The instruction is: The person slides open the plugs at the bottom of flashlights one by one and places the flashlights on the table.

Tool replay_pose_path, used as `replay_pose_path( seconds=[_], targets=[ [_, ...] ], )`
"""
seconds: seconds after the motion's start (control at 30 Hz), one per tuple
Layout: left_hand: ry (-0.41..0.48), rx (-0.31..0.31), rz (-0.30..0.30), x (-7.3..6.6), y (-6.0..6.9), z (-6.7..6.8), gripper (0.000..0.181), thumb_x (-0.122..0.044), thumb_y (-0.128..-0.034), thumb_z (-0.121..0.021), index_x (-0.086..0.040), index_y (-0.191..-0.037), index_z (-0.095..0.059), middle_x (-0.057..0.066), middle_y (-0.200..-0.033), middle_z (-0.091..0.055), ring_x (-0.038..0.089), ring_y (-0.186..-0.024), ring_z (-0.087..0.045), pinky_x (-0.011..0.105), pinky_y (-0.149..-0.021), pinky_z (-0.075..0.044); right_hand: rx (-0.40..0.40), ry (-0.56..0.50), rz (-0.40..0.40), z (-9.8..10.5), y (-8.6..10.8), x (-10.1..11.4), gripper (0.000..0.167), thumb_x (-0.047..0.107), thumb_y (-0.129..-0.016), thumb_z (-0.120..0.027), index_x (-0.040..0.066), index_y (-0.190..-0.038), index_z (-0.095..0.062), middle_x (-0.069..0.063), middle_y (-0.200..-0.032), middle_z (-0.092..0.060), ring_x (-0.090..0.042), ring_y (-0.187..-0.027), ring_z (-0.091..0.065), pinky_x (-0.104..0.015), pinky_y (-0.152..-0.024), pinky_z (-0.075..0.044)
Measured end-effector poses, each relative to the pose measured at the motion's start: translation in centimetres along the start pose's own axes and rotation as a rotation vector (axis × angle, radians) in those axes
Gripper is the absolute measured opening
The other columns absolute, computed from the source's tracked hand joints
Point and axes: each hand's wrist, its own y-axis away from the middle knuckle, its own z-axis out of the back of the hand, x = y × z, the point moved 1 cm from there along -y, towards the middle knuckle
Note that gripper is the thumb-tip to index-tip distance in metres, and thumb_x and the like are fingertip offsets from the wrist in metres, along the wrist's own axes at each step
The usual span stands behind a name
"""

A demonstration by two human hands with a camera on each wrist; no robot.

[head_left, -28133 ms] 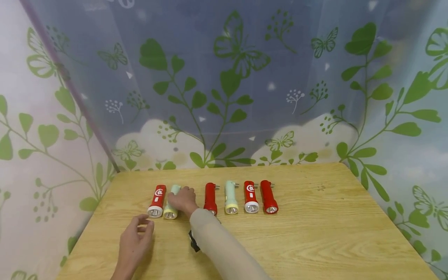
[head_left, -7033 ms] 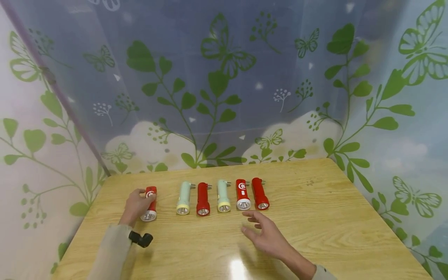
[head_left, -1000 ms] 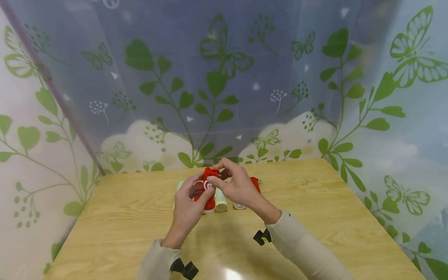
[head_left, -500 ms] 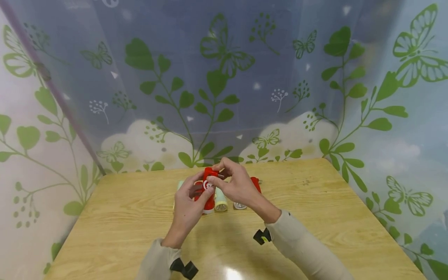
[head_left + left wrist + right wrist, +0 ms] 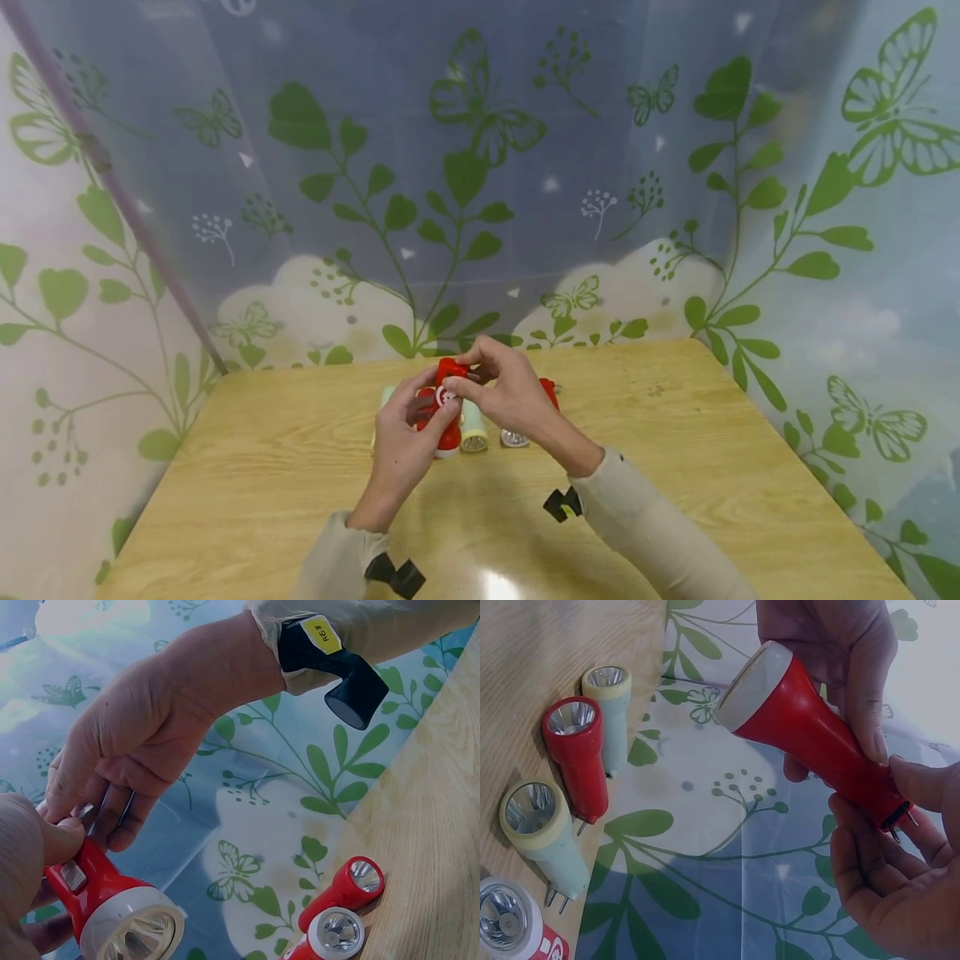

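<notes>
A red flashlight (image 5: 810, 727) with a white head ring is held up above the table between both hands. My left hand (image 5: 401, 442) grips its body, thumb on the near side. In the left wrist view a grey switch (image 5: 73, 876) shows on the flashlight beside the thumb. My right hand (image 5: 513, 404) pinches the tail end, where two metal plug prongs (image 5: 901, 826) stick out in the right wrist view. Behind the hands lie a mint flashlight (image 5: 473, 429) with a yellow ring, a white-ringed one (image 5: 514, 438) and a red one (image 5: 551, 390), partly hidden.
The flashlights form a row on the wooden table (image 5: 660, 467); the right wrist view also shows a red flashlight (image 5: 581, 769) between two mint ones. A patterned curtain (image 5: 480, 208) hangs behind the table and along both sides.
Seven seconds ago my left hand gripped the white-ringed red flashlight at the row's left end; now it is raised at the middle and my right hand has joined. Little differs over the last second.
</notes>
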Motion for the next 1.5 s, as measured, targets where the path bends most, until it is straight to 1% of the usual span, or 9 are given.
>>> replay_pose_path(
  seconds=[0.1, 0.3, 0.4, 0.6, 0.9, 1.13, 1.23, 1.33, 1.5],
  targets=[
    [0.001, 0.002, -0.001, -0.02, -0.07, 0.01, 0.048, -0.016, -0.0900, -0.078, -0.016, -0.136, -0.063, 0.007, -0.129, -0.065, 0.030, -0.100, -0.074, 0.028, -0.084, -0.060, -0.011, -0.015, -0.004, 0.02, -0.09, -0.02, 0.016, 0.018, -0.091, -0.077, 0.015, -0.102, -0.066, -0.004, -0.110, -0.072, -0.015, -0.089, -0.074, -0.031, -0.079, -0.062],
    [-0.005, 0.003, -0.008, -0.03, -0.09, 0.03, 0.049, -0.017, -0.0898, -0.078, -0.015, -0.136, -0.063, 0.008, -0.128, -0.065, 0.032, -0.101, -0.074, 0.027, -0.084, -0.060, -0.017, -0.049, -0.017, 0.04, -0.10, -0.16, 0.019, 0.019, -0.090, -0.079, 0.016, -0.104, -0.067, -0.002, -0.106, -0.073, -0.015, -0.093, -0.074, -0.043, -0.086, -0.061],
    [-0.009, -0.001, -0.007, 0.03, -0.07, 0.05, 0.049, -0.017, -0.0894, -0.078, -0.015, -0.136, -0.063, 0.008, -0.127, -0.066, 0.032, -0.101, -0.074, 0.026, -0.083, -0.060, -0.008, -0.059, -0.023, 0.03, -0.05, -0.17, 0.019, 0.020, -0.090, -0.078, 0.017, -0.105, -0.066, -0.002, -0.106, -0.073, -0.015, -0.093, -0.074, -0.044, -0.087, -0.061],
    [-0.014, -0.003, -0.003, 0.14, -0.07, 0.03, 0.050, -0.018, -0.0894, -0.078, -0.015, -0.137, -0.062, 0.008, -0.128, -0.066, 0.031, -0.101, -0.074, 0.027, -0.084, -0.060, -0.016, -0.047, -0.018, 0.09, -0.06, -0.20, 0.019, 0.020, -0.089, -0.079, 0.017, -0.103, -0.066, -0.002, -0.104, -0.075, -0.014, -0.089, -0.073, -0.042, -0.083, -0.061],
    [-0.020, -0.007, 0.005, 0.34, 0.06, -0.04, 0.050, -0.017, -0.0891, -0.078, -0.012, -0.136, -0.063, 0.008, -0.126, -0.067, 0.032, -0.101, -0.074, 0.028, -0.084, -0.060, -0.010, -0.062, -0.028, 0.00, 0.02, -0.55, 0.022, 0.019, -0.089, -0.080, 0.014, -0.105, -0.066, -0.005, -0.106, -0.074, -0.013, -0.088, -0.074, -0.029, -0.078, -0.060],
    [-0.023, -0.008, 0.007, 0.41, 0.10, -0.06, 0.050, -0.017, -0.0895, -0.078, -0.012, -0.136, -0.063, 0.008, -0.126, -0.067, 0.032, -0.102, -0.073, 0.027, -0.084, -0.060, 0.001, -0.063, -0.020, -0.01, 0.06, -0.47, 0.024, 0.020, -0.090, -0.078, 0.013, -0.108, -0.064, -0.007, -0.109, -0.073, -0.018, -0.091, -0.073, -0.039, -0.084, -0.060],
    [-0.026, -0.011, 0.003, 0.43, -0.04, -0.03, 0.049, -0.017, -0.0895, -0.078, -0.013, -0.136, -0.063, 0.008, -0.126, -0.067, 0.031, -0.101, -0.074, 0.026, -0.083, -0.060, -0.002, -0.053, -0.016, -0.01, -0.02, -0.42, 0.023, 0.020, -0.090, -0.078, 0.014, -0.107, -0.063, -0.005, -0.108, -0.072, -0.017, -0.093, -0.073, -0.035, -0.084, -0.060],
    [-0.017, -0.008, 0.005, 0.44, -0.10, 0.02, 0.049, -0.016, -0.0895, -0.078, -0.013, -0.136, -0.063, 0.008, -0.125, -0.067, 0.030, -0.100, -0.074, 0.026, -0.082, -0.060, 0.000, -0.054, -0.016, -0.07, -0.08, -0.41, 0.026, 0.020, -0.090, -0.078, 0.014, -0.107, -0.059, -0.005, -0.107, -0.074, -0.015, -0.090, -0.073, -0.031, -0.081, -0.059],
    [-0.005, -0.013, 0.021, 0.46, -0.09, 0.09, 0.049, -0.016, -0.0891, -0.078, -0.014, -0.135, -0.063, 0.009, -0.126, -0.067, 0.030, -0.100, -0.074, 0.024, -0.079, -0.060, -0.007, -0.066, -0.038, -0.11, -0.13, -0.53, 0.038, 0.022, -0.090, -0.078, 0.013, -0.114, -0.051, -0.007, -0.114, -0.075, -0.014, -0.087, -0.073, -0.033, -0.082, -0.059]
  ],
)
